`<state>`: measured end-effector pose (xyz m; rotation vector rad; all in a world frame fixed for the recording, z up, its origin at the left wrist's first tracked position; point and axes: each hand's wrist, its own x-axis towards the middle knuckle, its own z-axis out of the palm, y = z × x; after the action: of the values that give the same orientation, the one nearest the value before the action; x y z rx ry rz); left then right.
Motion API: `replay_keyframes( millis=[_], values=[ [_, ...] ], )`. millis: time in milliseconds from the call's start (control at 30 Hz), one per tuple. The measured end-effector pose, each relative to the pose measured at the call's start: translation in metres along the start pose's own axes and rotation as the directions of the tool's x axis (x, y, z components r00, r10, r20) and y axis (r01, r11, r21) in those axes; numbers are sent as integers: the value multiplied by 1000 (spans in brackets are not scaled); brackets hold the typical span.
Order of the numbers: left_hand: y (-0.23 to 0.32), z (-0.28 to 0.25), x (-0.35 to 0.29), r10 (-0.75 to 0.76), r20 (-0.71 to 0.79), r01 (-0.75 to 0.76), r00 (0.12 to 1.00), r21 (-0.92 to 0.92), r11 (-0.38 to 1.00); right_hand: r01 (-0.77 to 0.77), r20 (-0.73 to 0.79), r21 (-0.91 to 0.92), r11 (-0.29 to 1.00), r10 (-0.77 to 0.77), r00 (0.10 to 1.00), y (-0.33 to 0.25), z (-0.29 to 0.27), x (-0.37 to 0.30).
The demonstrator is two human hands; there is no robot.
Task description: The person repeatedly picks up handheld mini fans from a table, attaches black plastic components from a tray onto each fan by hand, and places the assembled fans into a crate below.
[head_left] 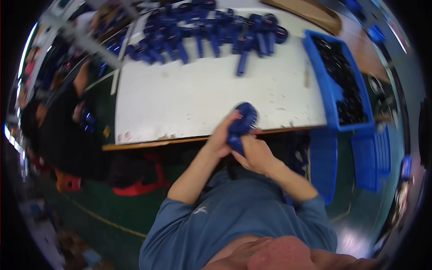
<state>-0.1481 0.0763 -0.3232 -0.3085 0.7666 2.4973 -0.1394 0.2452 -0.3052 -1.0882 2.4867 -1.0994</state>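
Observation:
A dark blue handheld fan (245, 118) with a round, slotted head is held in front of my body, at the near edge of the white table. My left hand (220, 137) wraps the fan from the left, its thumb lying against the head. Around the handle below closes my right hand (257, 154), which hides most of that part. Across the far side of the table lie several similar blue fans (207, 33) in a crowded row, handles mostly toward me. One fan (242, 62) sticks out nearer than the others.
On the table's right side, a blue bin (330, 92) holds many small black parts. Blue crates (323, 164) stand below it. Small dark scraps dot the white tabletop (198, 96). A brown tray (310, 13) sits far right. At left, a person in black (67, 130) sits near a red stool (146, 186).

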Motion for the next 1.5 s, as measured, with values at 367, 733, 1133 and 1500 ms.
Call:
replay_keyframes(
  millis=[367,733,1133,1500],
  values=[
    [-6,21,-34,288,211,-337,934,255,906,-548,-375,-441,711,408,832,197,-295,3],
    [-8,20,-37,228,19,-199,973,565,801,-603,-606,-407,686,291,740,223,-293,10],
    [-29,42,-8,529,-57,-345,847,697,628,3,-347,-78,997,-30,937,40,-111,16],
    [-10,35,-43,409,-151,-343,900,334,878,138,-232,815,563,98,968,10,-18,10]
  ],
)
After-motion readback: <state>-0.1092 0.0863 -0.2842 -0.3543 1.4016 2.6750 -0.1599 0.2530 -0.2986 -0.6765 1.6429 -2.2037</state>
